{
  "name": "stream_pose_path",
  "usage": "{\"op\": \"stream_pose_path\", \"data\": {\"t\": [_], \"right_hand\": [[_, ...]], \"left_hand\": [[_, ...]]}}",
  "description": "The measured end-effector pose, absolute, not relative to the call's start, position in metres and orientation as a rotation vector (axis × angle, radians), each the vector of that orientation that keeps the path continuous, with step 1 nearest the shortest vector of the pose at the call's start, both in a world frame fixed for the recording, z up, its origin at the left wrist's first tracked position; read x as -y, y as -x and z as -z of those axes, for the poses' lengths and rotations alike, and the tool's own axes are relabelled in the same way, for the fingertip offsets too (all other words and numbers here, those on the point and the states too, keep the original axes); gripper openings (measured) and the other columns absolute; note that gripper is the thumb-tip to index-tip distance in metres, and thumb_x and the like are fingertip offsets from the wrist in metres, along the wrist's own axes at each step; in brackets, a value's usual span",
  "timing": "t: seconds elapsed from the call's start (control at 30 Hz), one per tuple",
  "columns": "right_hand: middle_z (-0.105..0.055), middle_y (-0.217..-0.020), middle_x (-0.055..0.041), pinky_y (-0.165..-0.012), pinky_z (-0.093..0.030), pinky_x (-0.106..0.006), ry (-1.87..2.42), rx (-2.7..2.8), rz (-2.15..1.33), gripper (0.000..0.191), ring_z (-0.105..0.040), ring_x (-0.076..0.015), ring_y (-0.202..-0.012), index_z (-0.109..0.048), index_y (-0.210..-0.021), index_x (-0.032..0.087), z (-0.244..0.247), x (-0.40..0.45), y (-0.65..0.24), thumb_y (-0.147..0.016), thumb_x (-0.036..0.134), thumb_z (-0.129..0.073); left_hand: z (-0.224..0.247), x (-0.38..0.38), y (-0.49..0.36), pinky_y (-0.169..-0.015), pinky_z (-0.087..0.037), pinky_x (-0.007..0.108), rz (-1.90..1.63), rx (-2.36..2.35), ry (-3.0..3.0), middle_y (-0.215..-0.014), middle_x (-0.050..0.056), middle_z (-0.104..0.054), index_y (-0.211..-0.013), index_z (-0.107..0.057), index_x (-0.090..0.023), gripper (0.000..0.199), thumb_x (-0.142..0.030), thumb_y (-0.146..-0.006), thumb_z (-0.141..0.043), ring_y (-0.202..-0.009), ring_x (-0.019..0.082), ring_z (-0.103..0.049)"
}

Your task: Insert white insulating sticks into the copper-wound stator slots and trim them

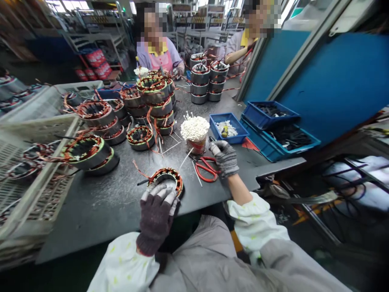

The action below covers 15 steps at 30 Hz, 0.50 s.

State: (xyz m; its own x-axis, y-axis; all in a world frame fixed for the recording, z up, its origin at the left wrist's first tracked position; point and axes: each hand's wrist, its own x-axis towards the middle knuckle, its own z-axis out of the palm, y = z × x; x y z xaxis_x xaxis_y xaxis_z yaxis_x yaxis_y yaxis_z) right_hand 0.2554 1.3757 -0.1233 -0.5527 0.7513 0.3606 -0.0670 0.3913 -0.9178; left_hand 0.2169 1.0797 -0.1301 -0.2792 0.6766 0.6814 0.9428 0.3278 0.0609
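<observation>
A motor stator, a steel ring with copper windings, lies near the table's front edge. My left hand, in a dark glove with pale fingertips, grips its near rim, fingers over the winding. My right hand, in a grey glove, is closed with the fingers bent; a small dark tip shows at them, too unclear to name. Beside this hand are red-handled scissors and a can packed with white sticks. A loose white stick leans between can and stator.
Stacked stators stand at the left and farther back. Blue bins with small parts sit at the right, by a blue panel. Plastic crates border the left side. Two people are across the table.
</observation>
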Motion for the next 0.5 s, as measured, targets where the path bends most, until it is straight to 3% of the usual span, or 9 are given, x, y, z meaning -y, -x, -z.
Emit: {"op": "stream_pose_path", "data": {"t": [0.1, 0.27, 0.4, 0.5], "right_hand": [[-0.074, -0.087, -0.0061, -0.082, -0.056, -0.039, 0.632, 1.695, -1.147, 0.024, -0.065, -0.0202, -0.078, -0.068, -0.089, 0.019, 0.112, -1.391, -0.236, -0.076, 0.039, -0.069], [-0.071, -0.086, -0.0052, -0.085, -0.056, -0.039, 0.517, 1.668, -1.175, 0.018, -0.066, -0.0202, -0.082, -0.070, -0.083, 0.019, 0.101, -1.398, -0.215, -0.072, 0.034, -0.072], [-0.068, -0.076, 0.0008, -0.052, -0.050, -0.027, 0.443, 1.511, -1.516, 0.024, -0.058, -0.0120, -0.056, -0.067, -0.091, 0.022, 0.097, -1.398, -0.224, -0.078, 0.042, -0.068], [-0.068, -0.077, 0.0018, -0.045, -0.046, -0.023, 0.348, 1.394, -1.674, 0.025, -0.057, -0.0093, -0.050, -0.062, -0.089, 0.023, 0.093, -1.393, -0.234, -0.079, 0.044, -0.069]], "left_hand": [[0.126, -1.082, -0.212, -0.115, -0.035, 0.059, 0.617, 2.053, 1.428, -0.117, 0.008, -0.073, -0.120, -0.059, -0.022, 0.026, -0.017, -0.094, -0.059, -0.126, 0.029, -0.060], [0.115, -1.077, -0.193, -0.112, -0.042, 0.051, 0.556, 2.091, 1.465, -0.117, 0.009, -0.073, -0.124, -0.058, -0.021, 0.029, -0.017, -0.095, -0.058, -0.122, 0.027, -0.063], [0.111, -1.076, -0.190, -0.115, -0.036, 0.055, 0.405, 2.120, 1.502, -0.115, 0.006, -0.074, -0.120, -0.062, -0.022, 0.026, -0.015, -0.095, -0.055, -0.124, 0.030, -0.062], [0.113, -1.076, -0.190, -0.111, -0.041, 0.053, 0.424, 2.102, 1.523, -0.112, 0.007, -0.074, -0.118, -0.062, -0.021, 0.024, -0.017, -0.095, -0.056, -0.121, 0.029, -0.063]]}}
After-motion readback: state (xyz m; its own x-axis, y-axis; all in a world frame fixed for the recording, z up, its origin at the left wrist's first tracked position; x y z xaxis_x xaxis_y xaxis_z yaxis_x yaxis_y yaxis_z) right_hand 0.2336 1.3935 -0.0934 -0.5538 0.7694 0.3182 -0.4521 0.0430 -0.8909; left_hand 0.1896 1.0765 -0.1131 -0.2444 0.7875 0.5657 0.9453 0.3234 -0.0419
